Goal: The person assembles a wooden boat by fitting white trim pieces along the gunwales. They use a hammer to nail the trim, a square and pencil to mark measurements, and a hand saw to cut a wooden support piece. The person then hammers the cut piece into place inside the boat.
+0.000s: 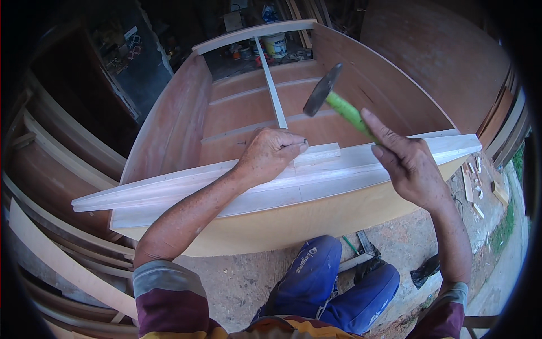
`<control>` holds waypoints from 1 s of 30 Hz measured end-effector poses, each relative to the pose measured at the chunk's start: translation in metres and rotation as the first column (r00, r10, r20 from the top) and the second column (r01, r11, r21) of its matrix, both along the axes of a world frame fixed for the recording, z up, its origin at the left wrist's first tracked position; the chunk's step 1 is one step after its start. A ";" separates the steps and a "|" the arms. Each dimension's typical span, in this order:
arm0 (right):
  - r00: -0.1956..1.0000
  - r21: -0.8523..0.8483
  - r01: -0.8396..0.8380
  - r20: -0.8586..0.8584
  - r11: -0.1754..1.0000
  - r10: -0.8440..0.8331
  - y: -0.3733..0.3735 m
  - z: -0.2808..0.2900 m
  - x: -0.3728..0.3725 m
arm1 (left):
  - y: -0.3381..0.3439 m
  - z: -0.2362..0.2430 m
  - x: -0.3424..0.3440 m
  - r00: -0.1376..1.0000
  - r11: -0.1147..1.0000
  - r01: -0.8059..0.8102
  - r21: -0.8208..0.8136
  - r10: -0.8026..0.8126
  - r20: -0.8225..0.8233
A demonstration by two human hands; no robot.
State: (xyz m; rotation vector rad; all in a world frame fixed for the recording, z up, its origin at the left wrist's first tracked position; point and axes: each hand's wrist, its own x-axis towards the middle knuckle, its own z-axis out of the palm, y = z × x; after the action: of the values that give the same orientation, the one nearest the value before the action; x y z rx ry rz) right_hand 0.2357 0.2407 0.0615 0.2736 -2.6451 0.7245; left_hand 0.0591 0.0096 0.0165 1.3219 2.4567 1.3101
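One green-handled hammer [333,101] gripped in right hand [409,164], dark head raised, left hand [271,153] pinching perhaps a nail [305,141]

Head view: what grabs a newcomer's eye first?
The raised hammer with a dark steel head and bright green handle, gripped in the right hand above centre. Beneath it, the left hand pinches a small dark nail upright on the pale wooden cross plank. That plank spans the near end of a reddish-brown plywood boat hull, which fills most of the frame.
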 end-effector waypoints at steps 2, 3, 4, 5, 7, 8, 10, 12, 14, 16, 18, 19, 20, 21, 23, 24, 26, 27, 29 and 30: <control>0.994 0.094 -0.030 0.103 0.995 0.020 0.000 0.001 -0.001 | 0.000 0.001 0.004 1.000 1.000 -0.010 -0.022 0.011 0.017; 0.996 0.075 -0.028 0.084 0.997 0.022 0.000 -0.001 -0.003 | 0.000 0.002 0.005 1.000 0.999 -0.018 -0.032 0.018 0.023; 0.998 0.056 -0.027 0.066 0.998 0.023 0.001 -0.004 -0.006 | 0.000 0.002 0.004 1.000 1.000 -0.017 -0.022 0.018 0.014; 0.999 0.036 -0.019 0.049 0.999 0.017 0.001 -0.007 -0.007 | -0.001 0.000 0.003 1.000 1.000 -0.010 -0.012 0.010 0.007; 0.997 -0.072 0.035 0.077 0.997 -0.030 -0.007 -0.011 -0.020 | -0.001 0.000 0.002 1.000 1.000 -0.007 0.000 0.007 0.000; 0.995 -0.056 0.050 0.084 0.997 -0.045 -0.007 -0.014 -0.030 | -0.001 0.000 0.003 1.000 1.000 -0.010 0.002 0.010 -0.001; 0.992 -0.104 0.068 0.112 0.992 -0.056 -0.004 -0.022 -0.046 | 0.002 0.001 0.003 1.000 1.000 -0.005 0.001 0.005 -0.003; 0.987 -0.235 0.071 0.158 0.969 -0.034 -0.007 -0.028 -0.059 | 0.002 0.003 0.004 1.000 1.000 -0.001 -0.011 0.001 0.003; 0.942 -0.270 0.156 0.331 0.950 -0.060 -0.013 -0.020 -0.064 | -0.001 0.000 0.002 0.999 1.000 0.004 -0.019 -0.003 0.033; 0.938 -0.281 0.138 0.345 0.950 -0.034 -0.017 -0.022 -0.068 | -0.006 -0.003 -0.002 0.998 0.999 0.040 -0.019 -0.039 0.050; 0.980 -0.266 0.026 0.199 0.964 0.029 -0.014 -0.034 -0.071 | -0.009 -0.004 -0.006 0.992 0.993 0.120 -0.009 -0.119 0.050; 0.980 -0.262 0.028 0.198 0.965 0.026 -0.013 -0.036 -0.071 | -0.014 -0.003 -0.004 0.991 0.989 0.127 -0.072 -0.129 -0.030; 0.981 -0.259 0.029 0.195 0.965 0.023 -0.012 -0.039 -0.071 | -0.019 0.000 -0.001 0.984 0.982 0.128 -0.137 -0.143 -0.110; 0.981 -0.256 0.030 0.192 0.966 0.020 -0.011 -0.039 -0.071 | -0.024 0.003 0.001 0.969 0.972 0.122 -0.202 -0.161 -0.188; 0.983 -0.238 0.037 0.184 0.971 0.008 -0.013 -0.038 -0.070 | -0.030 0.005 0.002 0.978 0.953 0.084 -0.291 -0.135 -0.160; 0.983 -0.231 0.043 0.182 0.972 0.000 -0.013 -0.038 -0.069 | -0.032 0.006 0.003 0.982 0.939 0.068 -0.339 -0.123 -0.146; 0.978 -0.245 0.062 0.206 0.967 -0.011 -0.014 -0.036 -0.068 | -0.022 0.007 0.012 0.986 0.937 -0.009 -0.349 -0.050 -0.161; 0.976 -0.250 0.071 0.217 0.966 -0.016 -0.015 -0.035 -0.068 | -0.016 0.008 0.016 0.985 0.935 -0.049 -0.352 -0.012 -0.171; 0.977 -0.231 0.081 0.210 0.970 -0.032 -0.019 -0.034 -0.066 | -0.005 0.013 0.020 0.991 0.921 -0.085 -0.379 0.040 -0.125; 0.977 -0.219 0.087 0.207 0.972 -0.041 -0.020 -0.034 -0.066 | -0.002 0.014 0.021 0.993 0.914 -0.102 -0.392 0.066 -0.102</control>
State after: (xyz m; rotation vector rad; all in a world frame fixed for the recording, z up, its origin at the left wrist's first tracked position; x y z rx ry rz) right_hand 0.1700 0.2211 0.0276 0.0523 -2.7089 1.0738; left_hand 0.0803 0.0078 0.0306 1.2001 2.6722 0.7156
